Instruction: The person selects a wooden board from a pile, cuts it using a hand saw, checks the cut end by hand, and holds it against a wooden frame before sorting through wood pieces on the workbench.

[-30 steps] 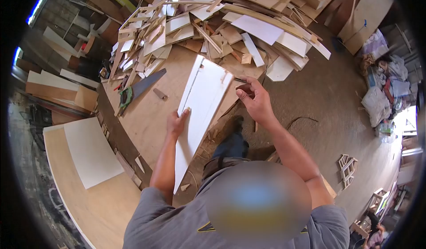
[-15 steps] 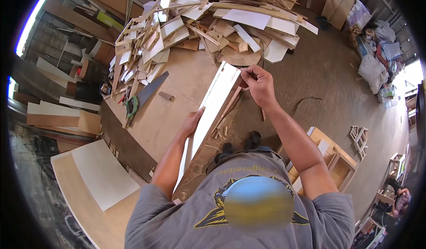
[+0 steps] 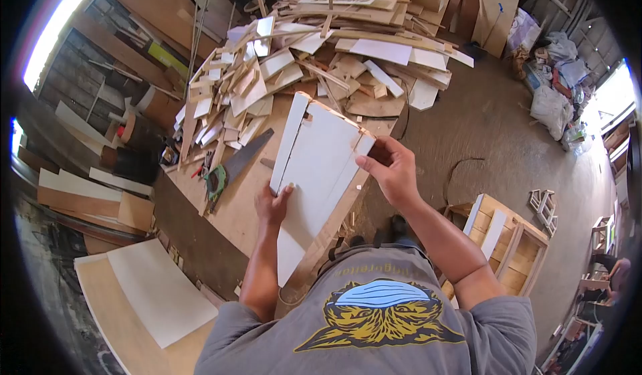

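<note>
A long white wooden board (image 3: pixel 314 167), with a groove along its left side and bare wood at its far end, is held up in front of me. My left hand (image 3: pixel 272 204) grips its left edge, thumb on the white face. At the far right corner, my right hand (image 3: pixel 393 169) pinches the board between thumb and fingers. Below it lies a plywood sheet (image 3: pixel 231 224). On that sheet, left of the board, rests a handsaw (image 3: pixel 237 164) with a green handle.
A large heap of wood offcuts (image 3: pixel 301 67) fills the far side. Right of me stands a wooden frame (image 3: pixel 511 248). Plastic bags (image 3: pixel 555 101) pile up at the far right. Curved pale panels (image 3: pixel 150 295) lie at the lower left. Another person (image 3: pixel 612 281) is at the right edge.
The board has turned from nearly edge-on so that its broad white face shows. My right hand has moved nearer to me, and my left hand has shifted slightly left along with the board.
</note>
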`<state>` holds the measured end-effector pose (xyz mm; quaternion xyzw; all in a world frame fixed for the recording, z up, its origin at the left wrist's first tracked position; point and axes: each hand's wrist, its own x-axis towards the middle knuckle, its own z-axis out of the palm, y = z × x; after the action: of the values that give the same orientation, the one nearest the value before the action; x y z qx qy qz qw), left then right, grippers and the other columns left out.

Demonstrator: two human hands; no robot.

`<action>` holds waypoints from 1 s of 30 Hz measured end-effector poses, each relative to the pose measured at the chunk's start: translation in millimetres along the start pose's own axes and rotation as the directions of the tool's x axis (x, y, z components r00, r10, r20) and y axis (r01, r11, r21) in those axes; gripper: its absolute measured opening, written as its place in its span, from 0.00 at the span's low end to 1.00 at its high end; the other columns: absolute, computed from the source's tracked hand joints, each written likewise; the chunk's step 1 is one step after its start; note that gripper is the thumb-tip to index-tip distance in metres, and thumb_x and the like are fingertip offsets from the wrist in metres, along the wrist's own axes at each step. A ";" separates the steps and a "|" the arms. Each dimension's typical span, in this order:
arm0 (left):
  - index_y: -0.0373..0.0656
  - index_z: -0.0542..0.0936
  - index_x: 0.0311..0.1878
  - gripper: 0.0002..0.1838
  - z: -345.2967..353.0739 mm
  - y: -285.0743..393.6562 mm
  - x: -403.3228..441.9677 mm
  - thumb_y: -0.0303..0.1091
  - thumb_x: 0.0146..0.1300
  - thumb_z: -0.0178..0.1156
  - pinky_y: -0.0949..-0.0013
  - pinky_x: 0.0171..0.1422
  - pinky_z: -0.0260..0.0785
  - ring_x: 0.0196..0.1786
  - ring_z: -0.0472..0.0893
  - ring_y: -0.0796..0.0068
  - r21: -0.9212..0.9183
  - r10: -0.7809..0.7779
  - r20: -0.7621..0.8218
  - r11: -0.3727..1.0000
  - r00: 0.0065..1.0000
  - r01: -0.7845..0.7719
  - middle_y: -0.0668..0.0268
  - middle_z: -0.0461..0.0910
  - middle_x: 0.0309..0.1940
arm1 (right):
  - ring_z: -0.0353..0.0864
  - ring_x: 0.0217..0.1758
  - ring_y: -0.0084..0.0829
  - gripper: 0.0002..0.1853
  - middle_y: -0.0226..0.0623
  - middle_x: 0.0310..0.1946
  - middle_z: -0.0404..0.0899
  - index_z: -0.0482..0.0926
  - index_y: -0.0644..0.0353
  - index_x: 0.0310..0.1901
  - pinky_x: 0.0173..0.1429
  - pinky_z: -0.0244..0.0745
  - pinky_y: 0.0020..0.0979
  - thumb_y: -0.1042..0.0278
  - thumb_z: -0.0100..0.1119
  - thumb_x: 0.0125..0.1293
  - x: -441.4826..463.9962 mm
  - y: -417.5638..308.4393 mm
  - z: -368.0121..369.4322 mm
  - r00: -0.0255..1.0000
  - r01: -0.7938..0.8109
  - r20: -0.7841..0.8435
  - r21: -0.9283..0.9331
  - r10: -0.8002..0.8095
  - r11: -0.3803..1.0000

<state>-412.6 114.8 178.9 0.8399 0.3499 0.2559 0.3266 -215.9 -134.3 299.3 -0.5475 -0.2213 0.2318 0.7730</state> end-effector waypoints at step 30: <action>0.31 0.84 0.46 0.27 -19.1 223.1 62.6 0.50 0.64 0.74 0.64 0.44 0.75 0.37 0.82 0.69 -0.375 0.228 -0.609 0.762 0.760 -0.529 0.60 0.85 0.36 | 0.82 0.52 0.23 0.30 0.36 0.55 0.81 0.70 0.52 0.74 0.58 0.81 0.27 0.81 0.61 0.72 -53.8 -90.7 -17.4 0.951 0.230 -0.102 -0.398 -0.292 0.888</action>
<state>-292.2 48.3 366.3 0.6678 0.1568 0.6250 0.3726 -237.7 -206.2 375.3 -0.6692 -0.2716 0.0338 0.6909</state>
